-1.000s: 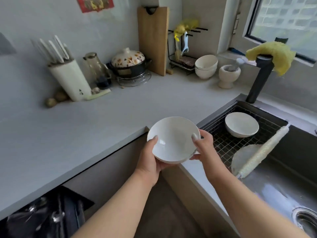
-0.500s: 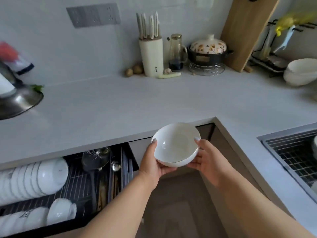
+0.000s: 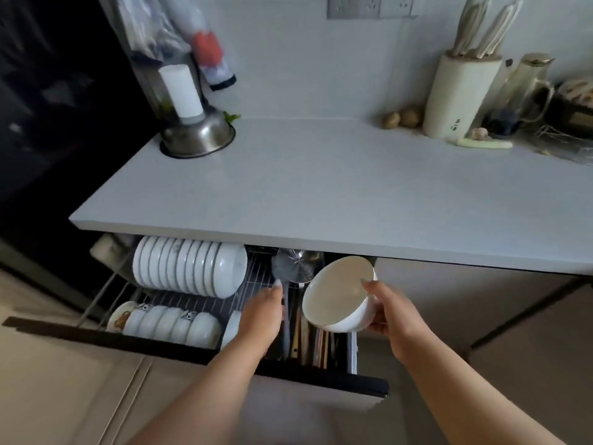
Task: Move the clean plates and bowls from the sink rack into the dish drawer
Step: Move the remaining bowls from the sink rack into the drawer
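The white bowl (image 3: 338, 293) hung over the open dish drawer (image 3: 199, 350), tipped on its side, mouth facing up and left. Her right hand (image 3: 390, 311) gripped its rim and base. Her left hand (image 3: 264, 311) reached into the drawer, fingers straight, holding nothing. Above ran a pale grey counter (image 3: 321, 187) with a steel bowl (image 3: 199, 136) and knife block (image 3: 459, 94) against the wall.

Pale grey countertop (image 3: 321, 187) stretching across mid-frame, light tiled wall (image 3: 305, 59) rising behind it, socket plate (image 3: 369, 8) sitting at top centre, beige cabinet fronts (image 3: 481, 316) showing lower right, dark area (image 3: 48, 91) filling upper left, soft daylight falling evenly.
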Tool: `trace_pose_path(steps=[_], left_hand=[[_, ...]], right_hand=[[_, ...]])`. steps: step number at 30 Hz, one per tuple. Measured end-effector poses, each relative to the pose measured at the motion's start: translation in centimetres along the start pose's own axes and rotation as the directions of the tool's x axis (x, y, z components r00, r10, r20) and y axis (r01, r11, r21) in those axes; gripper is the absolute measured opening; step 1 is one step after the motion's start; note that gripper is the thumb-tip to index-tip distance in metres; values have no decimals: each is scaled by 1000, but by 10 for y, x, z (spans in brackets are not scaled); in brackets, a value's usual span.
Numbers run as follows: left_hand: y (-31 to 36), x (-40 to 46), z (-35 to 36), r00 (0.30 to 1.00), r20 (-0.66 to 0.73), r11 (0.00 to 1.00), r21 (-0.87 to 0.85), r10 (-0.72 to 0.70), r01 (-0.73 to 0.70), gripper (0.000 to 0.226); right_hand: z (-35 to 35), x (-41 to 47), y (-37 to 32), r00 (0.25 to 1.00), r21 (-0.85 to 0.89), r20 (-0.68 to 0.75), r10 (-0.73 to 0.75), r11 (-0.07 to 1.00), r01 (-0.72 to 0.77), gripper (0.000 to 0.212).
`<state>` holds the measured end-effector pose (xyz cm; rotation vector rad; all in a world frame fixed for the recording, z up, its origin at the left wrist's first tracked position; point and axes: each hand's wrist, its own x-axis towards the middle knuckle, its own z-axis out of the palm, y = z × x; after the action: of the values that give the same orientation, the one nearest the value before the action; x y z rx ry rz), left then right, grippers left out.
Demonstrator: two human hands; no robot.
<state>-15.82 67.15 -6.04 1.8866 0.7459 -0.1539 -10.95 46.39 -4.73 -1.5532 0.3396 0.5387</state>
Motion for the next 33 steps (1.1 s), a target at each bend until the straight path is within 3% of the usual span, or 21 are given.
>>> trace_pose_path(steps=[2,7,14,16,18,22,28,33], left_hand=[[-24,12,-24,997,-48,972,230,61,-48,44],[-72,40,-64,994,-48,836,545,102,-60,57],[-116,63,-90,991,97,583,801,90,-131,79],[-124,67,-94,984,122,529,831,133,-175,94],[-127,69,-95,969,158,492,839,191,-234,92],[-134,76,-97,952,188,497,818,241,-287,84],[-138,80,-97,950,195,522,799,244,-298,74],[-134,80,-98,947,208,500,810,245,-307,81]], right_hand=[[25,14,11,1000,-40,13,24,999,-23,32],[80,46,36,994,-238,-15,106,966,-106,66],[135,77,65,984,-520,-51,171,837,-172,77],[148,85,73,979,-577,-61,195,793,-194,80],[161,92,81,970,-634,-76,231,740,-226,84],[182,104,95,956,-739,-117,269,619,-265,96],[208,118,111,938,-813,-142,318,504,-294,93],[229,124,116,926,-841,-135,353,453,-295,85]])
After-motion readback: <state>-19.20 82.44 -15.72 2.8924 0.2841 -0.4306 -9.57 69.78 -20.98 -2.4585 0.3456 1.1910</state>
